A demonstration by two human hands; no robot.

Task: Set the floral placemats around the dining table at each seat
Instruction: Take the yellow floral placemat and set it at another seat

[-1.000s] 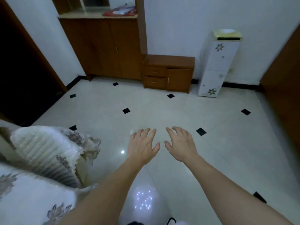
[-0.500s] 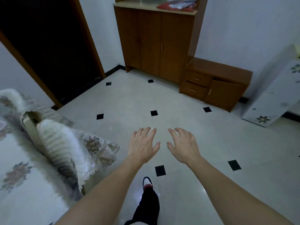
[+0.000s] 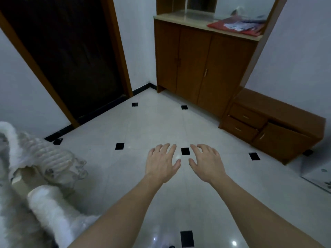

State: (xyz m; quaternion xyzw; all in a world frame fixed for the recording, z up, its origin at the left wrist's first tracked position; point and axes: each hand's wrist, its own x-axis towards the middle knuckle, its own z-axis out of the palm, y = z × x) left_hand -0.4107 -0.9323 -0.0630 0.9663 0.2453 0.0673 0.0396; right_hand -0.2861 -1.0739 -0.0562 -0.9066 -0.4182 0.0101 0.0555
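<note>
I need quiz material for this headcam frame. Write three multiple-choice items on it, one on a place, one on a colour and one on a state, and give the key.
1. Where does the low drawer unit stand relative to the tall cabinet, as the view shows it?
A. to its right
B. to its left
C. on top of it

2. What colour is the flat item lying on the tall cabinet's counter?
A. green
B. red
C. yellow

3. In what state are the left hand and the right hand?
A. both hold a placemat
B. one grips a drawer handle
C. both are open and hold nothing

Key:
1 A: the unit adjoins the cabinet's right side along the wall.
2 B: it shows plainly red under some paler papers.
3 C: the fingers of both are spread above the tiled floor, with nothing in them.
</note>
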